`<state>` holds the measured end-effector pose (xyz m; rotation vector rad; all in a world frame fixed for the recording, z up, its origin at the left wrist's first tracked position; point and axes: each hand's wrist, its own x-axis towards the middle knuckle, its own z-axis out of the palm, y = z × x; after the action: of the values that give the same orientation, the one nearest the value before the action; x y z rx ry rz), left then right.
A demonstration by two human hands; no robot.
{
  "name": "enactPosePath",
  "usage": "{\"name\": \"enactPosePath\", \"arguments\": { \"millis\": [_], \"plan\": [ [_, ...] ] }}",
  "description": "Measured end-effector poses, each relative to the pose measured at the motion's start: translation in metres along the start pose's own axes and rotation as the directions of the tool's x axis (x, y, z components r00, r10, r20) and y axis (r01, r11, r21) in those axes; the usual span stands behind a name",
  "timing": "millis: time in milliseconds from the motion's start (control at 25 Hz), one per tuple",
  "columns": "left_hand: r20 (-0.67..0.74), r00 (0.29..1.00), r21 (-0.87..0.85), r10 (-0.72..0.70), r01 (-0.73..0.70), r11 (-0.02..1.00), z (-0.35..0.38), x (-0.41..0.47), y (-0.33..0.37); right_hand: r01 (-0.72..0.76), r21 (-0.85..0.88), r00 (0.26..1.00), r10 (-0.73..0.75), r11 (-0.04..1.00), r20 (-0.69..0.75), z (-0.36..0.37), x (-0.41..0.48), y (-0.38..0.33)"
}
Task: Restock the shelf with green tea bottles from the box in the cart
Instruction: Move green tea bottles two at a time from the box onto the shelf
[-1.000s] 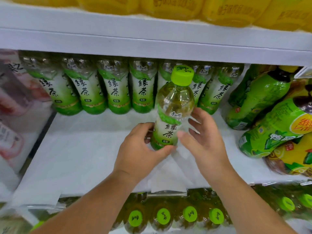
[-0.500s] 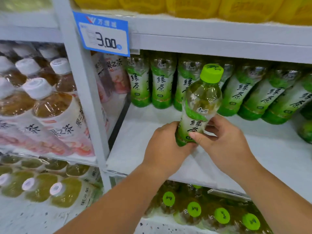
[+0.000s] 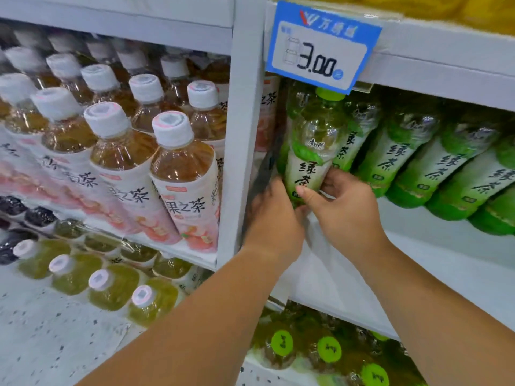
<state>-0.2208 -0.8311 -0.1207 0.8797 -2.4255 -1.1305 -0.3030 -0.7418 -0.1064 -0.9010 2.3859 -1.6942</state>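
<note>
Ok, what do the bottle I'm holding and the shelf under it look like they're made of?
Green tea bottle: probably clear glossy plastic; contents show through above a printed wrap label. Shelf: smooth white, matte, likely painted metal, though the look leaves that open.

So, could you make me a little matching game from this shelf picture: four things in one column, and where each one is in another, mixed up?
Things
1. green tea bottle with its label facing the camera
2. blue price tag
3. pink-label bottles with white caps
4. green caps seen from above

Places
A. left of the white upright post
B. one level down, at the bottom right of the view
C. held by the left hand and right hand
D. clipped to the shelf edge above

Pairs: 1-C, 2-D, 3-A, 4-B
</note>
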Motion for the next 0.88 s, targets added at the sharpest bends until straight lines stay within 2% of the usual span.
{"name": "enactPosePath", "arguments": {
  "millis": [160,320,720,800,880],
  "plan": [
    [-0.064,0.998,-0.1,-0.022,0.016,0.995,0.0,0.007,-0.01,-0.014,0.064,1.0,0.015,0.998,-0.009,0.012,0.008,-0.001],
    [-0.127,0.992,-0.129,-0.007,-0.01,0.992,0.005,0.009,-0.017,-0.027,0.107,0.999,0.03,0.994,-0.028,0.017,0.009,-0.002],
    [-0.103,0.995,-0.176,-0.008,-0.01,0.984,0.011,0.011,-0.026,-0.075,0.175,0.997,0.076,0.982,-0.001,0.016,0.009,-0.003],
    [-0.09,0.996,-0.156,-0.008,-0.006,0.988,0.011,0.01,-0.025,-0.101,0.233,0.995,0.095,0.967,0.037,0.013,0.009,-0.008],
    [-0.076,0.997,-0.119,0.007,-0.016,0.993,0.008,0.011,-0.025,-0.14,0.216,0.989,0.129,0.966,0.067,0.011,0.006,-0.009]
  ]
}}
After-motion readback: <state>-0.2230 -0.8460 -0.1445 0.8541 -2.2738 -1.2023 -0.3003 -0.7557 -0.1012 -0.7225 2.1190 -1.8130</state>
